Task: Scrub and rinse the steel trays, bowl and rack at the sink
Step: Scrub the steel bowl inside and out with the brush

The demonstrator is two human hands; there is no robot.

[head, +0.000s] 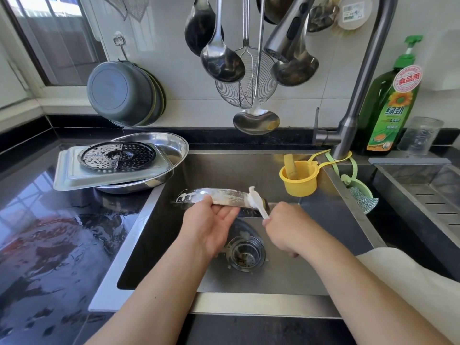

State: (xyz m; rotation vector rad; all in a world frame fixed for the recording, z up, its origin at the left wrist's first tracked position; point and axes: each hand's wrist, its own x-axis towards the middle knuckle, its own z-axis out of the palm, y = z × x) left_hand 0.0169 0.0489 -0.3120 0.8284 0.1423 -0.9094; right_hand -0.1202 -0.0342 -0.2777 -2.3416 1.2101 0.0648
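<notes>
Scrubbing a soapy steel piece over the sink

The left hand (211, 227) pinches the near edge of a shallow, suds-streaked steel dish (219, 196), tilted on edge above the steel sink basin (286, 275), probably so foam drips into the drain. The right hand (286, 232) is curled round the handle of a white dish brush (256, 199), whose head touches the dish's right end. On the black tabletop (49, 220) at left a perforated round steel rack (117, 155), rectangular steel tray (74, 178) and round steel tray (174, 145) sit stacked, apparently waiting.
</notes>
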